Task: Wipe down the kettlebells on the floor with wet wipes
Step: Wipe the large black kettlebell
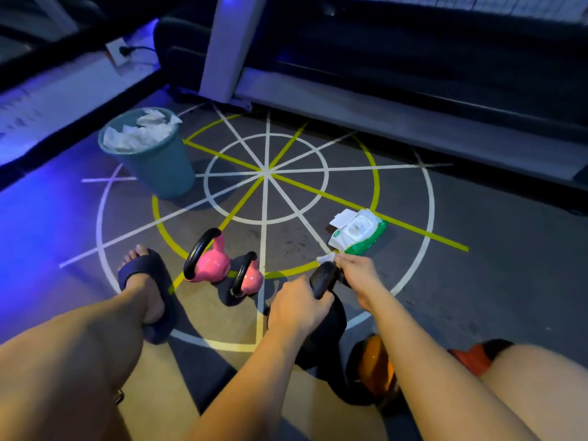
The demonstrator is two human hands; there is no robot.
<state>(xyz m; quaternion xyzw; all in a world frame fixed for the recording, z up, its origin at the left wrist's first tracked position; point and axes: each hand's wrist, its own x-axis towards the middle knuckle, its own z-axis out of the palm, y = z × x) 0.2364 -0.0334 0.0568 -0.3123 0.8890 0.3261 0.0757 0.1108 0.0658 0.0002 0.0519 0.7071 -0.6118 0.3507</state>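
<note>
Bare legs of mine fill the bottom: my left leg (79,345) at 7 o'clock and my right leg (525,393) at 5 o'clock. Between them is the black kettlebell (334,313), on the floor (477,281) right in front of me.

My left hand (296,308) is curled tight round the near end of its handle and holds it steady. My right hand (358,272) is at the far end of the handle. It pinches one wet wipe (326,258) against the top, and a white corner pokes out at 11 o'clock. The handle looks like it runs away from me, about 6 to 12 o'clock. So I think the wipe has to slide back along it toward my left hand. The right hand is the nearer one for that job.

I count four kettlebells for sure. One is black. Two pink kettlebells (211,265) sit side by side, close together, at 9 o'clock from the black one. One orange kettlebell (377,367) is at 5 o'clock, beside my right arm. Something red peeks out by my right knee, but I cannot tell what it is.

One pack of wipes (359,232) lies at 1 o'clock with its lid flipped open. One blue bin (159,167) stands far off at 10 o'clock, full of crumpled white wipes.
</note>
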